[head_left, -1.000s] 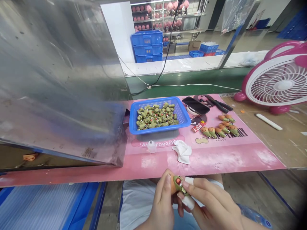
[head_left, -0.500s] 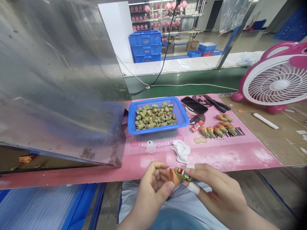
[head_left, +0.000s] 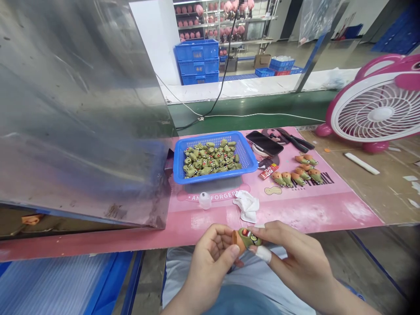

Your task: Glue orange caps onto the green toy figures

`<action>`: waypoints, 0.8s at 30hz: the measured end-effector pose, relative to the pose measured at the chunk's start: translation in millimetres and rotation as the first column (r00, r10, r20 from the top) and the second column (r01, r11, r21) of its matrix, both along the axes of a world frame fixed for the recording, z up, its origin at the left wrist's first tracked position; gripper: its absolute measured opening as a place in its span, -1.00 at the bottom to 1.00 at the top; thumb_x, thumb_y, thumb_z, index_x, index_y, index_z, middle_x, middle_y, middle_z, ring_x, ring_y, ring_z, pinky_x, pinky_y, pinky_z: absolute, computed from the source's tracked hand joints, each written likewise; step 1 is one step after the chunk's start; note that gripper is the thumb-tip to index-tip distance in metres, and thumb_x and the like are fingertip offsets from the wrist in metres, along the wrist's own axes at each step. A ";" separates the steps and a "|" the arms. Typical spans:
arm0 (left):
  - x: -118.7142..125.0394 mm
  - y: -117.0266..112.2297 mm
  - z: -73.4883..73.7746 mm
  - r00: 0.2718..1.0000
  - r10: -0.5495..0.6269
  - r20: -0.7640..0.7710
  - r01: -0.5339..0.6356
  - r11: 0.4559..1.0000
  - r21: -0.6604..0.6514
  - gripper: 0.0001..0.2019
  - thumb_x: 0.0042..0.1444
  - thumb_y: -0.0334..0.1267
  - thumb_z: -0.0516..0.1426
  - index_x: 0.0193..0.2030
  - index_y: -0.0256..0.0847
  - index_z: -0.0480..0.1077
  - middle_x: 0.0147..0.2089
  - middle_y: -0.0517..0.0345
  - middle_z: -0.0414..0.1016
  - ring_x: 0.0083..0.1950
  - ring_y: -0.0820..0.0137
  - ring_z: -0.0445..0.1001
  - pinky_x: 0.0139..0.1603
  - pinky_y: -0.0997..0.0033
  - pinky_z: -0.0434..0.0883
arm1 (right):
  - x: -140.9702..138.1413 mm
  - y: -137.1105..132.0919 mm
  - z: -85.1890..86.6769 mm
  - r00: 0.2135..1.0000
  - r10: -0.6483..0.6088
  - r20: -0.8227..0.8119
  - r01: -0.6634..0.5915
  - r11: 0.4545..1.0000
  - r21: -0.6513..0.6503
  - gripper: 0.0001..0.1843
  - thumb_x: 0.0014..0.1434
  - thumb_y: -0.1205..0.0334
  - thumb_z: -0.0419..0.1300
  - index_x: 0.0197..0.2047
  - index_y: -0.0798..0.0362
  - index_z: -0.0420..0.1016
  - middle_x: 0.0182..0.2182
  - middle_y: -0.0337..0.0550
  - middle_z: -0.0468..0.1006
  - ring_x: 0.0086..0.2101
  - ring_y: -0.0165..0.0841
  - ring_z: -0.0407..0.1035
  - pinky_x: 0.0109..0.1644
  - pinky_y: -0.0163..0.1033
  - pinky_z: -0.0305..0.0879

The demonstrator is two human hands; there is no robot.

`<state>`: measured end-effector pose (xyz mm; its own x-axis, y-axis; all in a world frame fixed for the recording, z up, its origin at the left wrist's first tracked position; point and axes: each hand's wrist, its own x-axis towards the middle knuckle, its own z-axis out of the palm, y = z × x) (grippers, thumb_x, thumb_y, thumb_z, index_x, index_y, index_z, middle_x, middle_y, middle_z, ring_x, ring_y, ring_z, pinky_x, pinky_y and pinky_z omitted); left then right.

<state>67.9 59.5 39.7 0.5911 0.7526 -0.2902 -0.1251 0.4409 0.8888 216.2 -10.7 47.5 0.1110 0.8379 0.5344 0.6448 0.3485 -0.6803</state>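
Between my two hands, over my lap at the table's front edge, is a small green-and-orange figure part (head_left: 246,239) with a painted face. My left hand (head_left: 216,249) pinches its hollow orange end between thumb and fingers. The green end is gripped by my right hand (head_left: 288,251), whose thumb and a finger wear white wraps. A crumpled white cloth (head_left: 246,205) lies on the table just beyond the hands. To its left stands a small translucent bottle (head_left: 205,201) with a dark tip. Further back, a blue basket (head_left: 215,178) contains many green parts (head_left: 210,162).
Several orange-and-green pieces (head_left: 298,176) lie at the right, near a phone (head_left: 264,143), pliers (head_left: 297,141) and a red packet (head_left: 268,171). A pink fan (head_left: 377,113) stands beyond a white stick (head_left: 362,163). A large metal housing (head_left: 82,113) blocks the left side.
Both hands keep hold of the figure part, with only slight finger shifts on it. The right fingers sit a little closer around the green end. The camera view has shifted slightly.
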 end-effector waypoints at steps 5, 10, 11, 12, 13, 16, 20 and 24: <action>-2.2 -1.3 -5.3 0.999 0.007 -0.038 -0.004 0.997 0.083 -0.81 -0.02 -0.27 0.18 -0.28 -0.21 0.27 -0.33 0.13 0.42 -0.38 0.42 0.41 -0.41 0.44 0.40 | 2.1 0.9 -2.7 1.000 -0.013 0.002 0.013 1.000 -0.020 -0.69 0.09 0.45 0.12 -0.07 0.05 0.32 -0.39 -0.18 0.45 -0.39 -0.41 0.38 -0.38 -0.36 0.36; -7.5 1.5 -2.2 0.984 -0.057 -0.167 0.105 0.950 0.294 -0.89 -0.01 -0.31 0.17 -0.46 -0.25 0.32 -0.21 0.05 0.38 -0.24 0.34 0.42 -0.28 0.42 0.37 | 4.7 3.1 -6.9 1.000 0.016 -0.027 -0.018 0.998 -0.066 -0.72 0.11 0.43 0.12 -0.08 0.05 0.32 -0.41 -0.18 0.43 -0.42 -0.42 0.35 -0.40 -0.34 0.34; -8.1 2.4 -1.6 0.980 -0.081 -0.183 0.137 0.939 0.316 -0.88 0.01 -0.30 0.15 -0.49 -0.26 0.34 -0.22 0.04 0.36 -0.25 0.35 0.41 -0.29 0.44 0.38 | 5.2 4.0 -7.8 0.999 0.027 -0.035 -0.030 0.997 -0.072 -0.72 0.11 0.43 0.12 -0.09 0.05 0.32 -0.41 -0.18 0.43 -0.42 -0.42 0.35 -0.39 -0.34 0.34; -8.6 3.3 -1.4 0.978 -0.100 -0.183 0.156 0.932 0.328 -0.86 0.03 -0.29 0.13 -0.49 -0.27 0.35 -0.23 0.04 0.35 -0.28 0.37 0.40 -0.32 0.45 0.38 | 5.6 5.0 -8.5 0.998 0.037 -0.044 -0.040 0.996 -0.076 -0.72 0.11 0.43 0.12 -0.09 0.05 0.32 -0.41 -0.18 0.42 -0.41 -0.43 0.35 -0.38 -0.34 0.33; -8.9 4.2 -1.6 0.979 -0.114 -0.172 0.167 0.927 0.336 -0.86 0.04 -0.28 0.12 -0.49 -0.27 0.37 -0.24 0.05 0.34 -0.32 0.39 0.39 -0.35 0.46 0.38 | 6.0 6.2 -9.1 0.998 0.046 -0.051 -0.050 0.995 -0.082 -0.72 0.10 0.43 0.13 -0.09 0.04 0.32 -0.41 -0.19 0.43 -0.41 -0.43 0.35 -0.38 -0.35 0.33; -9.7 6.6 -4.6 0.984 -0.128 -0.125 0.165 0.922 0.349 -0.86 0.07 -0.29 0.10 -0.46 -0.27 0.40 -0.29 0.08 0.31 -0.33 0.41 0.37 -0.37 0.49 0.36 | 6.6 10.4 -9.5 0.995 0.070 -0.073 -0.078 0.992 -0.104 -0.70 0.09 0.43 0.14 -0.09 0.03 0.32 -0.39 -0.19 0.43 -0.41 -0.44 0.34 -0.38 -0.36 0.31; -14.6 7.5 -10.6 0.994 -0.082 -0.070 0.099 0.948 0.303 -0.87 0.05 -0.30 0.12 -0.46 -0.27 0.42 -0.33 0.11 0.30 -0.33 0.41 0.37 -0.36 0.48 0.39 | 4.8 20.7 -10.2 0.979 0.140 -0.149 -0.164 0.973 -0.162 -0.73 0.09 0.41 0.14 -0.12 -0.01 0.35 -0.39 -0.22 0.44 -0.41 -0.45 0.35 -0.36 -0.37 0.30; -25.0 3.6 -17.1 0.993 0.112 -0.045 -0.104 0.981 0.162 -0.85 -0.02 -0.26 0.17 -0.51 -0.28 0.42 -0.35 0.12 0.30 -0.37 0.41 0.34 -0.41 0.41 0.46 | -3.1 45.9 -31.0 0.920 0.129 -0.370 -0.215 0.956 -0.201 -0.78 0.18 0.15 0.03 -0.09 -0.05 0.30 -0.32 -0.20 0.45 -0.38 -0.41 0.37 -0.31 -0.30 0.35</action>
<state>42.9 63.1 22.6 0.4907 0.8501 -0.1909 -0.1147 0.2802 0.9530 213.1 35.2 16.5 0.0967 0.9566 0.2750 0.2954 0.2363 -0.9257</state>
